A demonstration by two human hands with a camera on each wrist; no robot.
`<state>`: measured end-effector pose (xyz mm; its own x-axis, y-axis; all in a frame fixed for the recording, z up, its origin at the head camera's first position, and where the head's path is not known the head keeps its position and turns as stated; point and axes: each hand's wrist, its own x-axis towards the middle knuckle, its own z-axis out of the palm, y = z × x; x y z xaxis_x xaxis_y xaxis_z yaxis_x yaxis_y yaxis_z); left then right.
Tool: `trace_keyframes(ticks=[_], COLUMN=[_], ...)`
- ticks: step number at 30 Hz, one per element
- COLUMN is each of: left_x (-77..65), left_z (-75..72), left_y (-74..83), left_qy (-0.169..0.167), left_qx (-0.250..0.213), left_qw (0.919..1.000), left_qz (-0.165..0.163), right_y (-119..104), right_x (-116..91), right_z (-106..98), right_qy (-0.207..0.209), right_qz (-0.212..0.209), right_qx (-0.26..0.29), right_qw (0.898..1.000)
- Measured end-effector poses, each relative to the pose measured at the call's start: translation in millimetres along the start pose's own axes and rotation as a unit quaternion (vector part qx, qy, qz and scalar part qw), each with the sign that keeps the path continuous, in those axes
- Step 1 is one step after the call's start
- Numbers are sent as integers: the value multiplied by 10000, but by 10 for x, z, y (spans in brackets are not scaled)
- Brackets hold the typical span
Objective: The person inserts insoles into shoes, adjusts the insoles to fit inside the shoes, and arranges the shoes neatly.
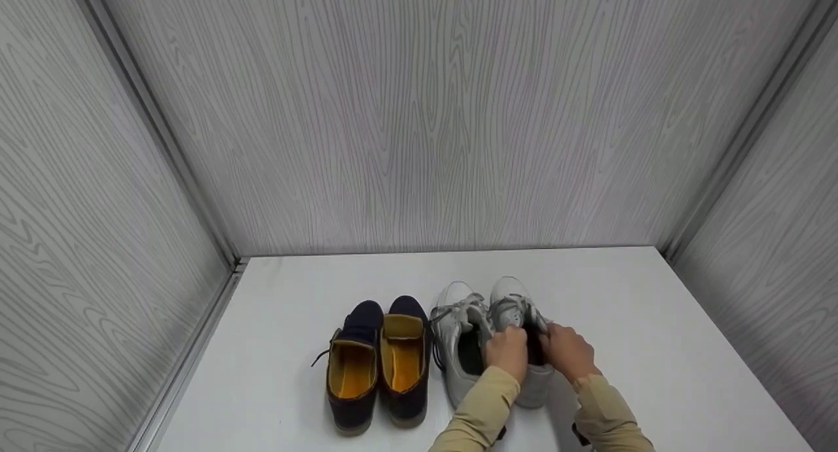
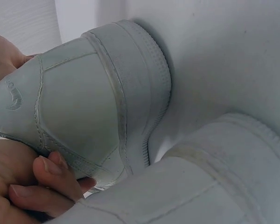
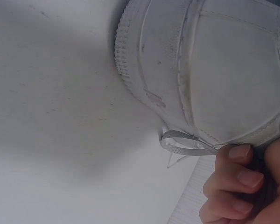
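Two white lace-up sneakers stand side by side, toes pointing away. Both hands are on the right-hand sneaker (image 1: pixel 533 390), gripping its opening from either side. My left hand (image 1: pixel 507 354) curls its fingers at the left edge, close to the other white sneaker (image 1: pixel 452 357). On the right edge, my right hand (image 1: pixel 569 352) has its fingers bent over the collar. In the left wrist view the held sneaker's heel (image 2: pixel 79 93) faces the camera. A loop of grey lace (image 3: pixel 186 145) hangs beside the right fingers in the right wrist view. The sneaker's sole sits at the white surface.
To the left stand two dark loafer-like shoes with yellow-brown insides, one (image 1: pixel 352 373) with a dark lace sticking out, the other (image 1: pixel 404 367) right next to the left sneaker. All rest on a white tabletop (image 1: pixel 262 373). Grey wood-grain panels (image 1: pixel 419 111) enclose the back and sides.
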<state>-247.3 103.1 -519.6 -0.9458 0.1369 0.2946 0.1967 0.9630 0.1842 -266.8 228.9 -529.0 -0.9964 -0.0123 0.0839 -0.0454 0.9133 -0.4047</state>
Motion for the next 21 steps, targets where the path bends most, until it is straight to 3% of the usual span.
trace_keyframes(ticks=[6,10,13,17,21], left_x=[-42,-101,-153,-281,-439], left_z=[-44,-129,-236,-416,-577], left_y=[-48,-119,-164,-222,-283], left_qy=[-76,-7,249,770,1608], left_qx=[-379,-681,-848,-691,-482], left_qw=[9991,9977,9959,9936,9824], left_qz=[-144,18,187,460,823], right_y=[-2,-35,-78,-157,-229], right_x=[-54,-130,-202,-347,-531], right_z=[-15,-111,-232,-364,-432], right_qy=[-312,-370,-93,522,1339], right_qz=[21,64,-56,-287,-548], right_qx=[137,200,113,88,178], right_qw=[9994,9991,9999,9982,9893])
